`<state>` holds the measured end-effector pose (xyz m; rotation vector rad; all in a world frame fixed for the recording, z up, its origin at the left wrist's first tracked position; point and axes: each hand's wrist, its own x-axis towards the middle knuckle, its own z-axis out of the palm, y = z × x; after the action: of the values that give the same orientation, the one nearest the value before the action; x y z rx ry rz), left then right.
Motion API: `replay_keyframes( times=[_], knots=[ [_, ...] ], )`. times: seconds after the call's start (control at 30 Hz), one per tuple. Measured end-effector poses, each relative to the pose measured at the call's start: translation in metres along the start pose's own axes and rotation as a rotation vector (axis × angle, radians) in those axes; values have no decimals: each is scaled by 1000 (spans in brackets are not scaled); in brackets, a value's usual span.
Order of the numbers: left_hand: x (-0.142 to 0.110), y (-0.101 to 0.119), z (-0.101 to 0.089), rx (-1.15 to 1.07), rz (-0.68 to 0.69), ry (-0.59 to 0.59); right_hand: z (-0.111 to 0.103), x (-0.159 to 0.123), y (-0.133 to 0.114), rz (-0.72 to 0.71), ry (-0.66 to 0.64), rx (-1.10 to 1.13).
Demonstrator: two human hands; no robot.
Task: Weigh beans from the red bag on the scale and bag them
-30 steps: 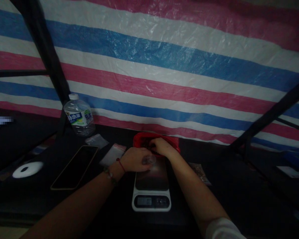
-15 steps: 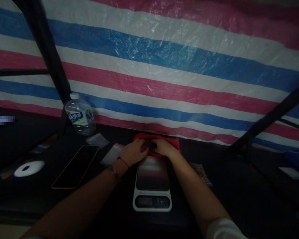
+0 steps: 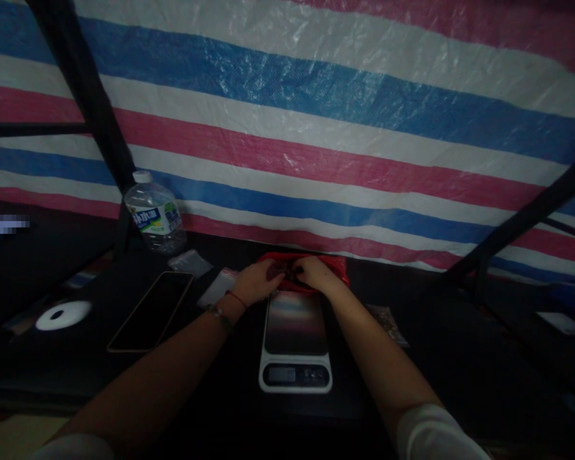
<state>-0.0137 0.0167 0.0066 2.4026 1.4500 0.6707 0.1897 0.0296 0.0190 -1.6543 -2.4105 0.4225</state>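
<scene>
A red plastic bag lies at the far end of a white kitchen scale, its mouth open toward me with dark contents inside that I cannot make out. My left hand is closed at the bag's near left edge, fingers on the red plastic. My right hand reaches into the opening from the right, its fingertips pinched together among the dark contents; what they hold is hidden. The scale's metal plate is bare in front of both hands, and its display is too dim to read.
Left of the scale lie a dark phone, small clear zip bags and a white round object. A large clear bottle stands behind them. A bag of small bits is at the right. Striped tarp hangs behind.
My view has shifted slightly. The bag's mouth is wider open and shows more of its dark contents. My right hand's fingers have drawn slightly apart from my left hand.
</scene>
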Motion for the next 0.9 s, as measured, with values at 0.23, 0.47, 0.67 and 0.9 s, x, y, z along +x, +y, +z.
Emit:
replay_keyframes(
  times=[0.23,0.47,0.67,0.9],
  knots=[
    [1,3,1,-39,30,-6,-8,1,-3,-31,210,95],
    [4,-2,8,-17,53,-13,-1,5,-20,-100,501,255],
    [6,-3,14,-3,27,33,-1,1,-38,-243,384,252],
    [5,-2,14,-23,-17,32,-10,-7,-44,-274,275,301]
  ],
)
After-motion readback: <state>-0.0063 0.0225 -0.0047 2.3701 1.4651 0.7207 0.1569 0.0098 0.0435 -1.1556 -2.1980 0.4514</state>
